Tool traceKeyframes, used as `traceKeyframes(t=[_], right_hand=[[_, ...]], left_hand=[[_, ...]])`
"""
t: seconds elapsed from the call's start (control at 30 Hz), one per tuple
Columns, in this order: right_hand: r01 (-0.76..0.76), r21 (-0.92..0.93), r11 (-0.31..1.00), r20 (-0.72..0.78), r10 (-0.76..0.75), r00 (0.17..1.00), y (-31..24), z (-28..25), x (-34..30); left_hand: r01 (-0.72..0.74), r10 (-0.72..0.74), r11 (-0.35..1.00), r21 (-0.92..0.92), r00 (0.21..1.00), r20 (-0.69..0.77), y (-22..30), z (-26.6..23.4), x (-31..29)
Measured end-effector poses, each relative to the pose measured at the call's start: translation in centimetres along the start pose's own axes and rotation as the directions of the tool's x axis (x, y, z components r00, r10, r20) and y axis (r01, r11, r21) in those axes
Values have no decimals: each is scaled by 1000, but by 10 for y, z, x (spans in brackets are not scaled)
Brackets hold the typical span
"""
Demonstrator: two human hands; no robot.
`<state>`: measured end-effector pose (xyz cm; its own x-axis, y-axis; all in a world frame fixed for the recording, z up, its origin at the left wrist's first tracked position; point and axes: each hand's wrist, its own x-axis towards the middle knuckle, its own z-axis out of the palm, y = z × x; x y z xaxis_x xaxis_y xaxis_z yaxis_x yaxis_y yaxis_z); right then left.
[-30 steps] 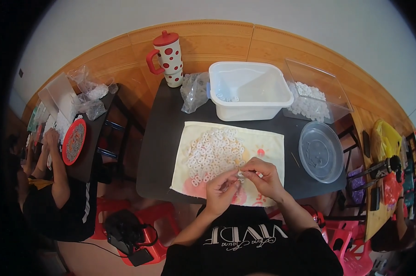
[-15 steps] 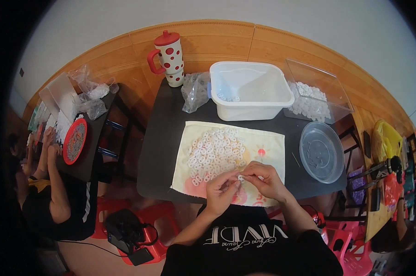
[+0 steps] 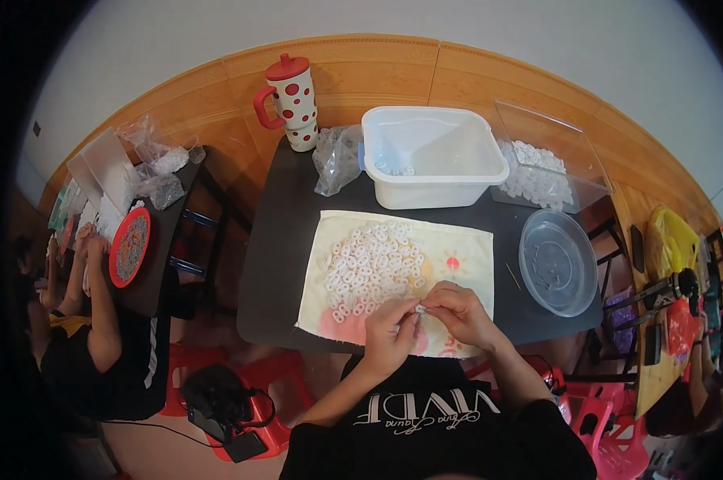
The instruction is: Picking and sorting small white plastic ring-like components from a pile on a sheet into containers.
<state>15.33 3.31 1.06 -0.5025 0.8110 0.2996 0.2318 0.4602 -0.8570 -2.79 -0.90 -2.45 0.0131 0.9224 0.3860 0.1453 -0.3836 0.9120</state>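
Observation:
Over the near edge of a pale yellow cloth (image 3: 475, 276), my left hand (image 3: 388, 338) and my right hand (image 3: 464, 314) meet fingertip to fingertip. Both pinch one small white plastic piece with holes (image 3: 420, 309); its details are partly covered by the fingers. Whether a smaller part is between the right fingertips, I cannot tell. A loose pile of similar white two-holed pieces (image 3: 375, 264) spreads across the cloth just beyond my left hand. To the right of the cloth lies a round clear plastic dish (image 3: 559, 280) holding a few small dark bits.
Behind the cloth stands a white tub (image 3: 433, 194) with a few pieces inside. Right of it is a clear box (image 3: 589, 194) of white pieces. A crumpled plastic bag (image 3: 337, 162), a spotted tumbler (image 3: 294, 112) and a thin stick (image 3: 513, 277) share the dark table. A co-worker (image 3: 97, 336) sits left.
My left hand has shifted slightly right and closer to my right hand, and the white piece is turned a little between the fingertips. The co-worker's hands on the left have moved together.

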Motion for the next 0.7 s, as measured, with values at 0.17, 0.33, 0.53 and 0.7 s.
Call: traceKeyframes(t=[0.17,0.33,0.53,0.7], right_hand=[[46,-114,992,-22,-49,999,9,3,-8],[119,-224,967,-3,-123,992,9,4,-8],[193,-316,929,-5,-205,979,4,3,-7],[310,-430,848,55,-318,947,5,5,-13]], left_hand=[[-94,89,961,259,996,31,7,7,2],[-141,130,918,372,990,54,11,8,3],[-125,96,948,291,989,110,9,0,6],[-158,116,941,298,981,153,8,-4,6]])
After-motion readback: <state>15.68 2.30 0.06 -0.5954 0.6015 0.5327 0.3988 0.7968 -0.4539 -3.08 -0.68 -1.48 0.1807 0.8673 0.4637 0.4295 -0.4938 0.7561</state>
